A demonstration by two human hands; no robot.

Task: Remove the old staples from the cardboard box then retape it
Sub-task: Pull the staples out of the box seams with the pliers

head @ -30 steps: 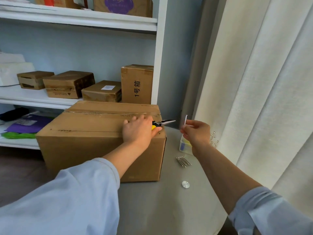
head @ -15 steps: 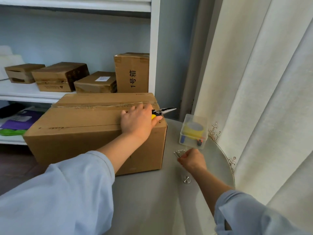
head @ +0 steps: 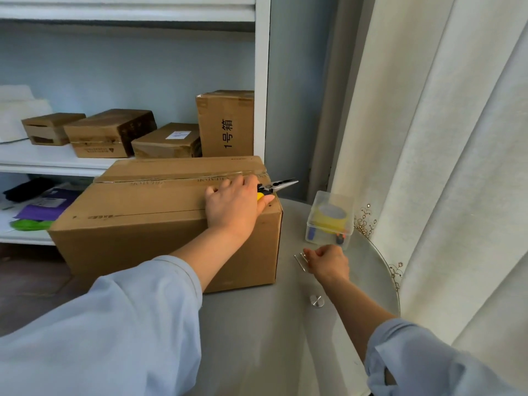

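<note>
Head view shows us mid staple-removal — our left hand [head: 235, 205] grips pliers [head: 278, 186] atop the brown, taped-seam cardboard box [head: 160, 221] on the worktop [head: 257, 338], our right hand [head: 328, 262] curls over pulled staples [head: 300, 260] — next we likely lift the pliers to another staple.

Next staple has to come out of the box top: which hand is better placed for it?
Left, probably. The left hand rests on the cardboard box gripping the pliers; the right hand is down at the staples.
</note>
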